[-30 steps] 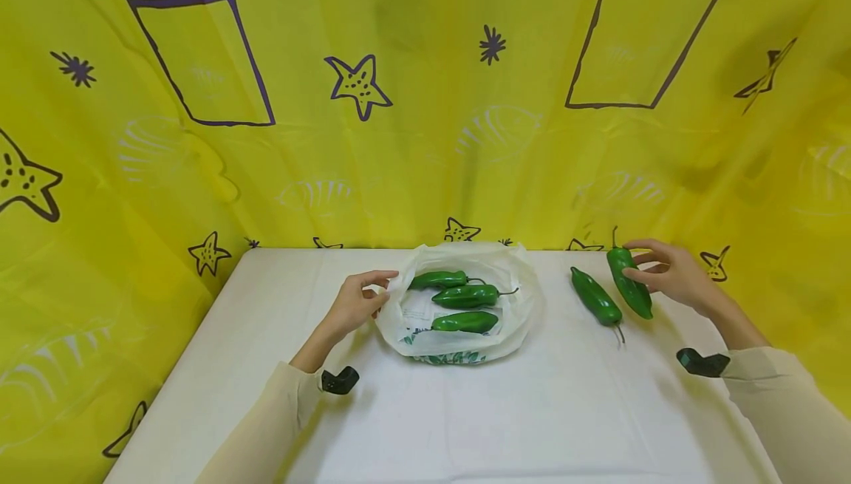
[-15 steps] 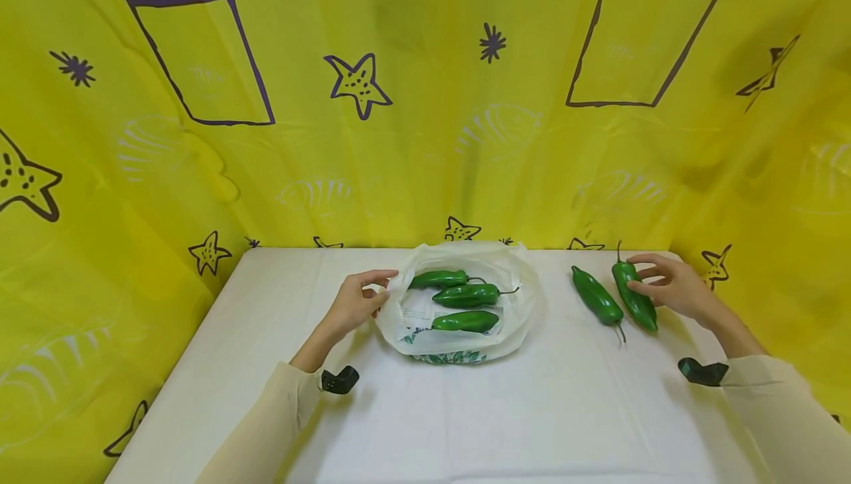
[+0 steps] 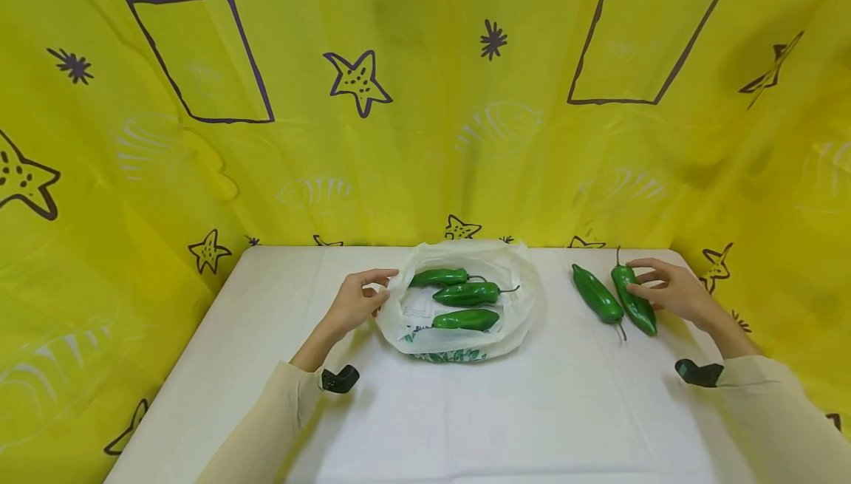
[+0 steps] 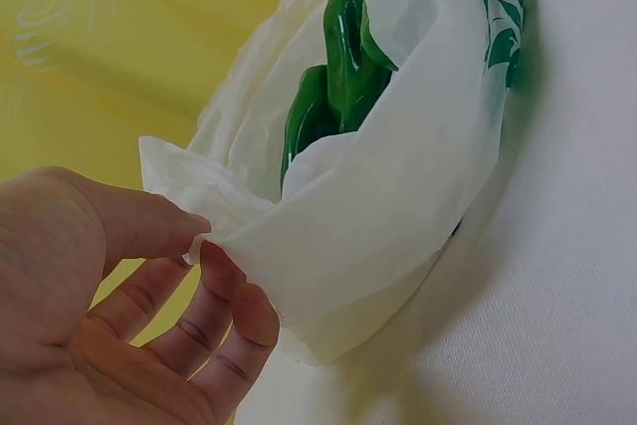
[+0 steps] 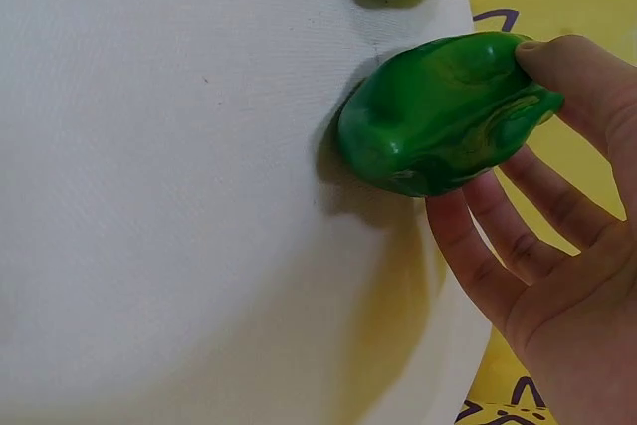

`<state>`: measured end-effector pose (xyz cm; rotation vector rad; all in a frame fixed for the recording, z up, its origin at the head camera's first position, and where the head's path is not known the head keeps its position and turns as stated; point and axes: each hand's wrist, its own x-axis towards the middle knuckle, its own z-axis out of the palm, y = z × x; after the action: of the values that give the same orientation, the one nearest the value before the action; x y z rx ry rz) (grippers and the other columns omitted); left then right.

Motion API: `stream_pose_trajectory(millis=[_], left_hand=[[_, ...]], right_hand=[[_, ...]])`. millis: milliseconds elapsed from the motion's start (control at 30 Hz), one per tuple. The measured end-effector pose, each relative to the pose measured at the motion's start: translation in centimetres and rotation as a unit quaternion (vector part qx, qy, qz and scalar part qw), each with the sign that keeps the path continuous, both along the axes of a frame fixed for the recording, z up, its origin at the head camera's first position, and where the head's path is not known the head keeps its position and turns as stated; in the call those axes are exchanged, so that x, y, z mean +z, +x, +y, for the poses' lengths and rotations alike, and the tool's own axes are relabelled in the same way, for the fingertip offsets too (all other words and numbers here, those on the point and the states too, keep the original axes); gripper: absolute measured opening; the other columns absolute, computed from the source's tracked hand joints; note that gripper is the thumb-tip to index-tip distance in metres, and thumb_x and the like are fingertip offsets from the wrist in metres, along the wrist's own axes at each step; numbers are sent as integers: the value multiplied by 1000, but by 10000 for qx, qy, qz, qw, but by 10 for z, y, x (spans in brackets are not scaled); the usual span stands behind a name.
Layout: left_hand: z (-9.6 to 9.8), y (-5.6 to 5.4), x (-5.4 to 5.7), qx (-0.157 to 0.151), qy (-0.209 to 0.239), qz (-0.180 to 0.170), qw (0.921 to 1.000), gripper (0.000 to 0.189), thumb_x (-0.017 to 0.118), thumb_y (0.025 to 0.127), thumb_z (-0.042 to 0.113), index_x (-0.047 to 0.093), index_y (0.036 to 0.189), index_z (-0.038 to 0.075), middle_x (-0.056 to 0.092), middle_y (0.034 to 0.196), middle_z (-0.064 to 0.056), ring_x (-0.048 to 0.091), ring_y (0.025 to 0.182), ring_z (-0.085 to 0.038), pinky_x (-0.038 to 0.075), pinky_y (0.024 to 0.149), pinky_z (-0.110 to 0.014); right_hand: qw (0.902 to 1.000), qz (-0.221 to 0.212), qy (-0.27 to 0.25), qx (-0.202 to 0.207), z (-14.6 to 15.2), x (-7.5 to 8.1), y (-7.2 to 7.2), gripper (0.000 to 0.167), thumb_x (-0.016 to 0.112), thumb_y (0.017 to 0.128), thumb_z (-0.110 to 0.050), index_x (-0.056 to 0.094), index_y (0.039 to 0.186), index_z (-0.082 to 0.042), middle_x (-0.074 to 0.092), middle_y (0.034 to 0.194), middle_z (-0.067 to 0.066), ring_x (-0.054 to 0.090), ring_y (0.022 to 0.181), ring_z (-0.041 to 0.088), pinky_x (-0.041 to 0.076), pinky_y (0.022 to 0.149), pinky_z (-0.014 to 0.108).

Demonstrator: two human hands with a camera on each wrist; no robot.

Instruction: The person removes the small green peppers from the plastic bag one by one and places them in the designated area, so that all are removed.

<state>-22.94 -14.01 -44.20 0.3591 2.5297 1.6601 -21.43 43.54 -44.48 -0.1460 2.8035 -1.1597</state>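
Note:
My left hand [image 3: 355,303] pinches the left rim of a whitish plastic bag [image 4: 368,236] between thumb and fingers. Inside the bag, which gapes upward, lie three green peppers [image 3: 465,319]. On the right side of the table my right hand [image 3: 674,292] holds another green pepper [image 3: 634,303], thumb on one side and fingers on the other. That pepper lies low at the tabletop, its stem pointing away from me. Just left of it a further green pepper [image 3: 596,295] rests on the table with its stem toward me.
A white cloth covers the table [image 3: 492,417]. Behind and at both sides hangs a yellow curtain [image 3: 425,100] with starfish and frame drawings, close against the table's back edge. Green leaf print [image 3: 452,356] marks the front of the bag.
My right hand has lowered the pepper toward me and down to the tabletop, beside the other loose one. The left hand and the bag have stayed in place.

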Motion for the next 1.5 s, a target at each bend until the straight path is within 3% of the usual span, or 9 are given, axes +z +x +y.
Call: stream_pose_trajectory(millis=[267,900,1033,1267,1500], left_hand=[[-1,0,-1,-1,95,-62,9999,44,62,93,-8,64,136,0,62,120,-24,45,54,-12,44,53,-25],[-2,2,2,60,-9,-106,9999,44,63,93,-5,68,135,9,64,116,-16,47,54,-13,45,54,-24],[-2,2,2,57,-7,-123,9999,43,63,93,-4,68,135,9,64,116,-16,47,55,-13,45,55,-24],[-3,2,2,-1,31,-65,10000,43,63,94,-4,68,134,9,64,116,-16,47,55,-14,44,54,-25],[-4,1,2,1,38,-72,10000,43,64,94,-4,69,134,9,64,116,-16,48,55,-15,44,54,-25]], right_hand=[[9991,93,383,156,-2,-4,0,55,67,101,-29,52,144,1,60,129,35,61,112,51,54,75,26],[9989,91,401,227,-2,-4,-1,54,66,102,-29,52,144,1,60,129,35,60,113,52,53,76,23],[9987,39,462,231,-1,-4,-1,54,66,102,-29,52,144,1,59,129,35,60,113,52,55,78,29],[9975,-12,643,286,1,-2,-2,56,66,102,-31,51,145,1,60,128,37,58,114,54,56,85,54],[9961,-51,763,442,3,3,-2,57,67,101,-29,48,144,3,60,125,39,63,107,48,59,78,48]])
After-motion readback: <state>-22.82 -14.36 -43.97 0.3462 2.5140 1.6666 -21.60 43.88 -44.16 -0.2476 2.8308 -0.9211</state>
